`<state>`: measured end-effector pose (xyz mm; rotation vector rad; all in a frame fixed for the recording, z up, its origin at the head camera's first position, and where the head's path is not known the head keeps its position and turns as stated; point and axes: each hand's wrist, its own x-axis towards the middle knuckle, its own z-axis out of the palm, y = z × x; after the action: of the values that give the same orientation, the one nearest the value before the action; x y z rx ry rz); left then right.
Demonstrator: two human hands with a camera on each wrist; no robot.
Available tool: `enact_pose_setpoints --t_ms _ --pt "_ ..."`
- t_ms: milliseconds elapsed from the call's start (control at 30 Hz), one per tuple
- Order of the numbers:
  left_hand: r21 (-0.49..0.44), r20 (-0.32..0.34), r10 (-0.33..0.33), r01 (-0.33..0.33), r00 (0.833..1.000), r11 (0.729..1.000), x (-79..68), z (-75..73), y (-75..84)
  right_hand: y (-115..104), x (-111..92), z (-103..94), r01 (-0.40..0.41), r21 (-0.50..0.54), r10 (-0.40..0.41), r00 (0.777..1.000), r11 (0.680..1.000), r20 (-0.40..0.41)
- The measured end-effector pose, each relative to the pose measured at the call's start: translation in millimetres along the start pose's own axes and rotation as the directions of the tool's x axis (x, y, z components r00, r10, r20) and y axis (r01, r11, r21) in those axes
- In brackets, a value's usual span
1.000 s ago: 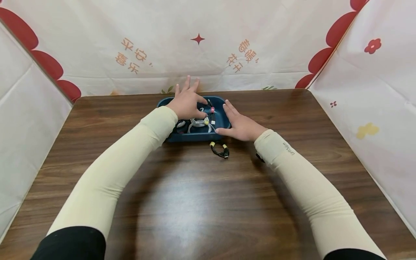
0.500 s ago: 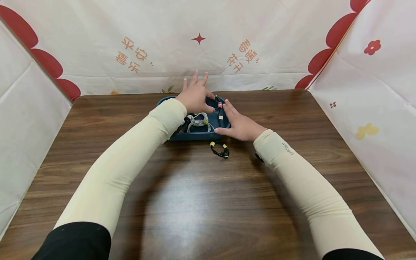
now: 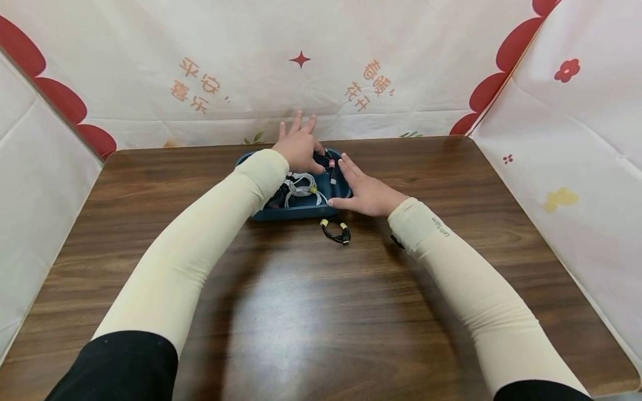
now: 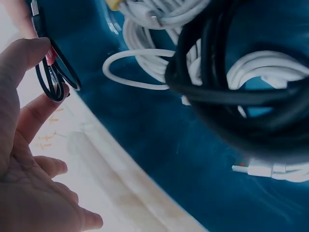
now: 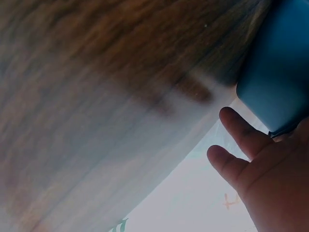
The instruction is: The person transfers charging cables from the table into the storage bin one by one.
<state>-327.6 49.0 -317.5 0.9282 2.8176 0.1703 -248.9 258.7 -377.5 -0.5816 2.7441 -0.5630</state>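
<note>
A small black USB cable (image 4: 39, 28) with a red band is pinched between thumb and forefinger of my left hand (image 3: 296, 149), its other fingers spread. The hand is over the back of a blue plastic box (image 3: 301, 214); the cable's USB plug (image 3: 333, 180) points down near the box's right end. Inside the box lie coiled white cables (image 3: 302, 186) and a thick black coil (image 4: 207, 87). My right hand (image 3: 370, 194) rests against the box's right end with straight fingers, thumb at the front corner.
In front of the box, a short looped black cable (image 3: 335, 234) with yellow bands lies on the brown wooden table (image 3: 321, 312). A white printed cloth (image 3: 301, 89) hangs close behind the table's back edge, with more cloth at both sides.
My left hand and the red-banded cable have shifted right and back toward the box's right end, uncovering more of the white coil. My right hand has stayed against the box.
</note>
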Motion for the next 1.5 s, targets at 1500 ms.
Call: enact_pose_setpoints --t_ms 1500 --pt "0.054 0.179 0.033 -0.043 0.983 0.998 -2.2 18.0 -1.5 0.8 0.2 0.0 0.032 -0.008 -0.032 0.999 0.999 -0.007"
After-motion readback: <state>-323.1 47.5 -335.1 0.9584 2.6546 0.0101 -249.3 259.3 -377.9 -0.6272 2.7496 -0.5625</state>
